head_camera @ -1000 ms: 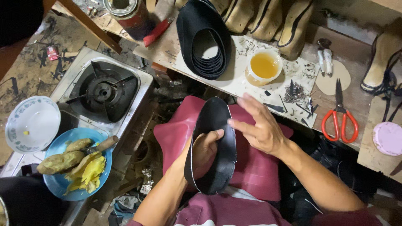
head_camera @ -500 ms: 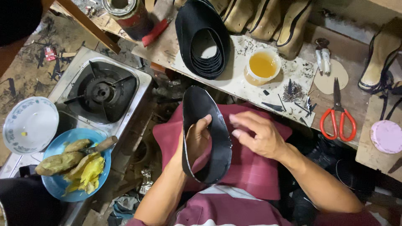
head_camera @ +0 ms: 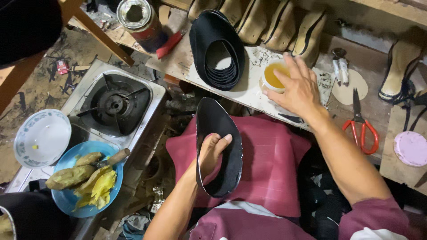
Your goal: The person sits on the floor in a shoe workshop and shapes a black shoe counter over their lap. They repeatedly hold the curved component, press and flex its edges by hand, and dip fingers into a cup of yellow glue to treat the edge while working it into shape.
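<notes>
My left hand (head_camera: 211,153) is inside a black shoe upper (head_camera: 218,129), a curved band of dark material, and holds it over the maroon cloth (head_camera: 271,164) on my lap. My right hand (head_camera: 297,89) reaches across to the workbench, fingers spread over a small white cup of yellow glue (head_camera: 272,76), touching its rim. Behind the cup lies a stack of black shoe uppers (head_camera: 216,49) on the white board (head_camera: 253,95).
Red-handled scissors (head_camera: 360,124) and a pink lid (head_camera: 411,148) lie at the right. Tan shoe lasts (head_camera: 267,22) line the back. A tin can (head_camera: 141,22) stands at top. Left are a gas stove (head_camera: 113,104), a white bowl (head_camera: 42,138) and a blue plate of food (head_camera: 84,178).
My right hand has left the shoe upper and reached up to the glue cup. The left hand still holds the upper, now tilted slightly more upright.
</notes>
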### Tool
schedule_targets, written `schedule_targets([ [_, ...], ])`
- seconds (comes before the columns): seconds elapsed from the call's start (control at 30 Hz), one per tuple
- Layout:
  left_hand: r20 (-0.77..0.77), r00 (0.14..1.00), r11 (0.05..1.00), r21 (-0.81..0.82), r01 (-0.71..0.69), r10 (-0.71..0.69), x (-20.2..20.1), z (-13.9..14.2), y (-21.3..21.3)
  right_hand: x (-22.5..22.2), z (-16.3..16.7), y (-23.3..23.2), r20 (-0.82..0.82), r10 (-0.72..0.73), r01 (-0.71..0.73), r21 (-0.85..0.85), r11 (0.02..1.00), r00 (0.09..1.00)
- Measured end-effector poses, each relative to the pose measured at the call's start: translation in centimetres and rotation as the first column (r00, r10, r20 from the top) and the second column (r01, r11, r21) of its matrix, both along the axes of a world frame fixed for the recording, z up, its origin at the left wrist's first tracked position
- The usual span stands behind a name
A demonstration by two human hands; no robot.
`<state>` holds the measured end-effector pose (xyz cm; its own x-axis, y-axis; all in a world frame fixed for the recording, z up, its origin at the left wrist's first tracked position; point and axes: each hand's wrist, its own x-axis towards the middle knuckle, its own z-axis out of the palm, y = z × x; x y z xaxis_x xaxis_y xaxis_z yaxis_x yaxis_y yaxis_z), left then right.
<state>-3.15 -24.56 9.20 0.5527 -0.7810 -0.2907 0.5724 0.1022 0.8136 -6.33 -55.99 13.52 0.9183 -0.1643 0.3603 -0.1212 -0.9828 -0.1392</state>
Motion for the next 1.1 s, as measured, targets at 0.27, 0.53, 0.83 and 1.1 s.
schedule_targets([
  [0.27, -0.182, 0.981, 0.990, -0.108, -0.085, 0.065, 1.0, 0.9, 0.3, -2.2, -1.2, 0.8, 0.045, 0.000, -0.008, 0.182, 0.983, 0.999],
  [0.53, -0.252, 0.968, 0.999, -0.040, 0.006, -0.016, 0.9, 0.3, -1.0, -7.4, -1.1, 10.9, 0.134, 0.452, -0.470, 0.313, 0.825, 0.882],
  [0.83, -0.120, 0.992, 0.983, -0.181, 0.007, -0.029, 2.4, -2.2, -1.5, -7.6, -1.6, 10.7, 0.215, 0.522, -0.561, 0.208, 0.801, 0.825],
  [1.1, -0.083, 0.996, 0.987, -0.159, 0.006, -0.019, 2.4, -2.8, -2.2, -7.3, -1.7, 11.2, 0.232, 0.500, -0.537, 0.136, 0.833, 0.834],
])
